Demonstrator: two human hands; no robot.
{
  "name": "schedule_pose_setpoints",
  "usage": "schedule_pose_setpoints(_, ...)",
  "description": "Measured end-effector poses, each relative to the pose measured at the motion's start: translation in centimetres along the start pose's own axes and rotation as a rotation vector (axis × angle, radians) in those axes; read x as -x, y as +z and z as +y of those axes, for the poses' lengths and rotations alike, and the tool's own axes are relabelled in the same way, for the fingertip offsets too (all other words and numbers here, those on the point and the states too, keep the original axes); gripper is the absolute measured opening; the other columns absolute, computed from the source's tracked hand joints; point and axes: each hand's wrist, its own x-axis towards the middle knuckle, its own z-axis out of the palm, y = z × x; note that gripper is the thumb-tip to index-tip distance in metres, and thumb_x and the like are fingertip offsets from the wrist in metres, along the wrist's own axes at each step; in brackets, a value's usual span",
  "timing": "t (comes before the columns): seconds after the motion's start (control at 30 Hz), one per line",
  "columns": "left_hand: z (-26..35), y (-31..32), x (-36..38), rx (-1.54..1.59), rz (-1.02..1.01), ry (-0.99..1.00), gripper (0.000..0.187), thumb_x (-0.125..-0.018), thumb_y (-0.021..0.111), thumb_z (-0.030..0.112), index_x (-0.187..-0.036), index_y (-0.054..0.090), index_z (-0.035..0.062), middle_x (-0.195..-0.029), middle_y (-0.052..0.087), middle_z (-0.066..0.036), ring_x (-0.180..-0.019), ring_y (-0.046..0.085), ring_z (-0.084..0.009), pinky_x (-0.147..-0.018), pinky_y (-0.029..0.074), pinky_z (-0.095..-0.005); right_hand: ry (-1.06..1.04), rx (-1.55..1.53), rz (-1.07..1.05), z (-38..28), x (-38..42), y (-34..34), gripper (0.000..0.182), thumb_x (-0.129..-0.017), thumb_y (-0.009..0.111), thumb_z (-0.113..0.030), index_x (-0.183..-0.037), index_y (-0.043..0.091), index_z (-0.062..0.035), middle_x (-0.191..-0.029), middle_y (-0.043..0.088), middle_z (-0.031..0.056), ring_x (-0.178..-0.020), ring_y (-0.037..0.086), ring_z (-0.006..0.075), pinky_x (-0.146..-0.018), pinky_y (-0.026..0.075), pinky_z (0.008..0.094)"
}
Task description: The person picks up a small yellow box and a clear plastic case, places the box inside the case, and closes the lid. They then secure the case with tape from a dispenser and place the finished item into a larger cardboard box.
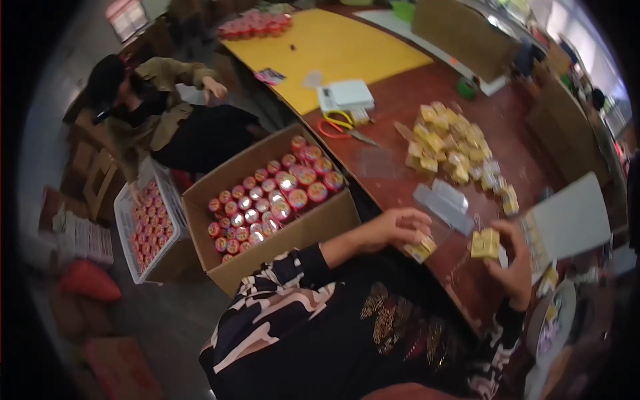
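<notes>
My left hand [395,230] is closed, its fingers curled over a small yellow packet [423,251] near the table's edge. In my right hand [513,261], a small yellow box-shaped packet [485,244] is gripped between thumb and fingers, just above the table [393,185]. Between and beyond the hands lies a clear plastic container [445,205]. A heap of similar yellow packets [443,140] is spread further back, trailing towards my right hand. To the right stands a whitish open box [567,217] with yellowish pieces along its near side.
A cardboard box [293,245] full of red-wrapped round items stands left of the table. Beyond it, a person [153,100] reaches into a white crate [175,223]. Scissors [347,129] and a white scale [347,95] lie at the yellow sheet [347,50]. A bowl [557,320] sits at right.
</notes>
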Motion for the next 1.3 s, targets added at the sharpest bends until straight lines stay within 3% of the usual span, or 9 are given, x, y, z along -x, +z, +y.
schedule_pose_setpoints(0.13,0.5,1.3,-0.2,0.001,-0.064,-0.062,0.05,-0.086,0.069,0.002,-0.133,0.052,0.0015,-0.12,0.064,-0.009,-0.109,0.063,-0.0173,-0.091,0.053,-0.0306,-0.066,0.104,-0.047,-1.7,-0.5,-1.2,0.05,-0.072,0.072,-0.001,-0.121,0.06,-0.0039,-0.118,0.062,0.0066,-0.111,0.06,0.0175,-0.098,0.046,0.0312)
schedule_pose_setpoints(0.2,0.6,2.3,-0.6,-0.014,-0.107,-0.105,0.052,-0.085,0.07,0.001,-0.134,0.051,-0.0001,-0.121,0.064,-0.01,-0.112,0.062,-0.0182,-0.095,0.052,-0.0326,-0.231,0.265,-0.082,-1.4,-1.0,-1.6,0.049,-0.073,0.073,-0.003,-0.12,0.061,-0.0064,-0.12,0.063,0.0051,-0.109,0.06,0.0166,-0.09,0.05,0.0298)
schedule_pose_setpoints(0.3,0.3,2.6,-1.3,-0.082,-0.148,-0.111,0.055,-0.085,0.072,0.002,-0.135,0.051,-0.0011,-0.123,0.064,-0.011,-0.114,0.061,-0.0183,-0.097,0.051,-0.0318,-0.093,0.404,-0.187,-2.5,-1.0,-1.8,0.052,-0.07,0.071,0.002,-0.12,0.061,-0.0046,-0.121,0.061,0.0059,-0.115,0.058,0.0191,-0.101,0.043,0.0323)
schedule_pose_setpoints(0.73,0.2,2.7,-1.1,-0.029,-0.2,-0.124,0.061,-0.081,0.075,0.004,-0.136,0.049,-0.0017,-0.126,0.062,-0.013,-0.119,0.058,-0.0206,-0.102,0.046,-0.0332,-0.199,0.5,-0.227,-2.4,-3.0,-0.7,0.058,-0.066,0.074,0.006,-0.12,0.067,-0.0141,-0.126,0.058,0.0056,-0.123,0.052,0.0235,-0.095,0.045,0.0337)
schedule_pose_setpoints(1.03,0.2,3.3,-0.8,0.007,-0.127,-0.048,0.057,-0.083,0.072,0.002,-0.135,0.049,-0.0016,-0.126,0.062,-0.011,-0.115,0.061,-0.018,-0.1,0.049,-0.0326,-0.454,0.588,-0.38,-0.8,-3.9,-0.2,0.069,-0.067,0.08,0.001,-0.131,0.061,-0.0179,-0.147,0.046,0.0086,-0.137,0.041,0.0295,-0.114,0.034,0.0399)
schedule_pose_setpoints(1.1,0.2,3.3,-0.8,0.003,-0.11,-0.016,0.055,-0.085,0.07,-0.001,-0.136,0.048,-0.0008,-0.124,0.063,-0.01,-0.113,0.062,-0.0176,-0.096,0.051,-0.0323,-0.308,0.514,-0.294,-1.7,-3.4,0.6,0.07,-0.074,0.078,-0.005,-0.138,0.055,-0.0204,-0.151,0.039,0.0127,-0.135,0.041,0.0345,-0.11,0.037,0.0426)
schedule_pose_setpoints(1.2,-0.3,3.4,-0.6,-0.082,-0.039,0.109,0.06,-0.083,0.072,0.002,-0.138,0.047,0.0044,-0.131,0.057,-0.008,-0.119,0.057,-0.0166,-0.1,0.048,-0.0334,-0.254,0.392,-0.007,-1.6,-2.2,1.4,0.072,-0.076,0.079,-0.015,-0.142,0.049,-0.0089,-0.146,0.046,0.0143,-0.136,0.043,0.0314,-0.11,0.036,0.0391)
schedule_pose_setpoints(1.23,-0.4,3.4,-0.4,-0.087,-0.01,0.159,0.064,-0.085,0.072,0.002,-0.141,0.042,0.0062,-0.128,0.057,-0.008,-0.116,0.058,-0.0167,-0.098,0.049,-0.0331,-0.113,0.154,0.05,0.9,-1.2,2.3,0.075,-0.076,0.079,-0.021,-0.141,0.048,-0.0018,-0.142,0.051,0.0146,-0.131,0.049,0.0289,-0.107,0.04,0.0384)
schedule_pose_setpoints(1.3,-0.3,3.8,0.2,-0.148,0.015,0.19,0.073,-0.086,0.07,0.001,-0.149,0.032,0.0085,-0.122,0.056,-0.007,-0.11,0.058,-0.0146,-0.093,0.05,-0.031,-0.068,-0.2,0.095,2.3,0.2,5.7,0.071,-0.081,0.073,-0.017,-0.143,0.043,0.0018,-0.138,0.052,0.0167,-0.123,0.056,0.0267,-0.101,0.045,0.037)
